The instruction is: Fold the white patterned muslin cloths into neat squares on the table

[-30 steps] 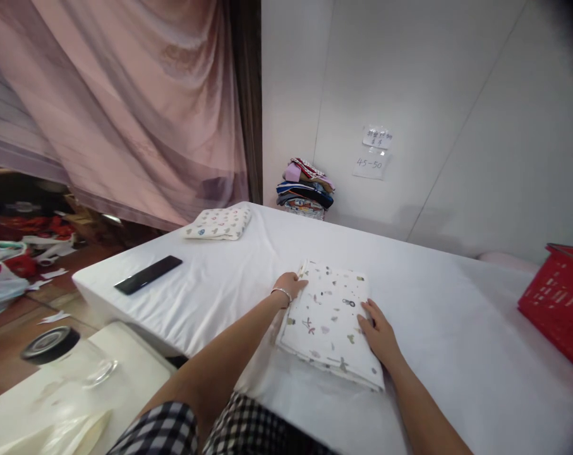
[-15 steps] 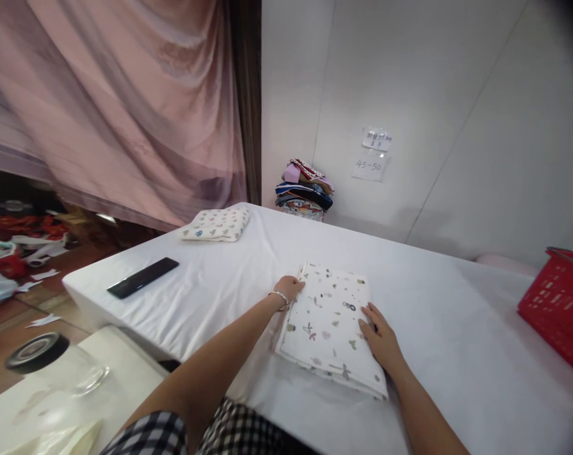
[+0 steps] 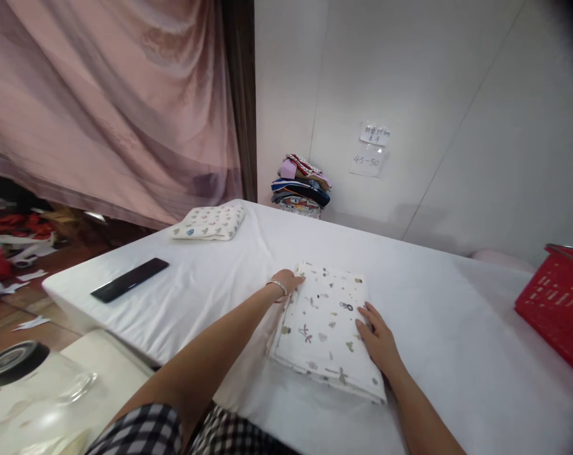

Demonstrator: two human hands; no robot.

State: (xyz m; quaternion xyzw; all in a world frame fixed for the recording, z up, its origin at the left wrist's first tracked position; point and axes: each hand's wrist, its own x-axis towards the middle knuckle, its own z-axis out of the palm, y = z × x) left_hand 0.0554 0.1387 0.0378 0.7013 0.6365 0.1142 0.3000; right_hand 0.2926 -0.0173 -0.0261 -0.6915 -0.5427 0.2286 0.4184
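Observation:
A folded white cloth [image 3: 324, 322] with small printed motifs lies flat on the white-covered table [image 3: 438, 303]. At its far left edge is my left hand [image 3: 287, 282], thumb on top and the other fingers tucked out of sight at the edge, closed on the fabric. My right hand [image 3: 377, 338] rests along the right edge, fingers extended and slightly apart on the cloth. Farther off to the left, a second folded cloth [image 3: 209, 224] with a small print lies near the table's back corner.
A black flat slab [image 3: 131, 280] lies on the table's left side. A glass jar with a black lid [image 3: 16, 361] lies lower left on a pale surface. A red basket [image 3: 554, 303] stands at right. Stacked folded fabrics [image 3: 301, 186] sit behind the table by the wall.
The view has shifted slightly, so most things sit a little further left. Both hands stay at the cloth's edges, and the cloth looks almost unchanged.

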